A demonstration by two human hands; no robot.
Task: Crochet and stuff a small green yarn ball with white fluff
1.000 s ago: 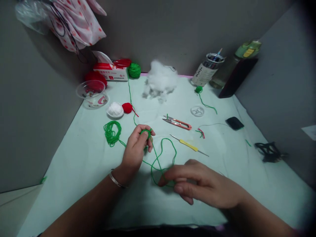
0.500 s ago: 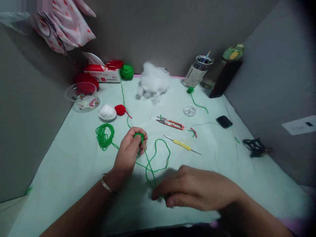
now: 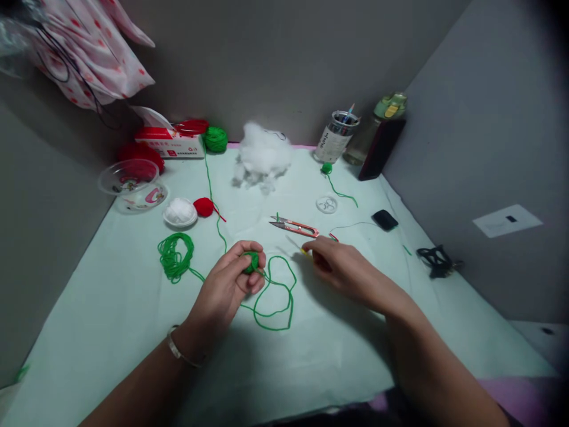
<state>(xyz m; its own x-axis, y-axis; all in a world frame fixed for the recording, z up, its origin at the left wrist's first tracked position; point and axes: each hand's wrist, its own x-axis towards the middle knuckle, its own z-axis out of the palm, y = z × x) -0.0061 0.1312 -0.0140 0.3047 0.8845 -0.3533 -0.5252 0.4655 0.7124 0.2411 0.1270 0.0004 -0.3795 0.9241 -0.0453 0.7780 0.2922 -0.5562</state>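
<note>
Left hand point(image 3: 227, 281) pinches small rounded green yarn piece point(image 3: 251, 262), centre frame; right hand point(image 3: 340, 267), right of centre, seemingly grasps yellow-handled metal hook point(image 3: 304, 251), blurred. Best leave looped green yarn strand point(image 3: 273, 330) slack.

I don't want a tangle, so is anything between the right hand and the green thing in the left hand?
Just loose green yarn on the table between the right hand, with its hook, and the green piece in the left hand. Nothing tall shows.
</note>
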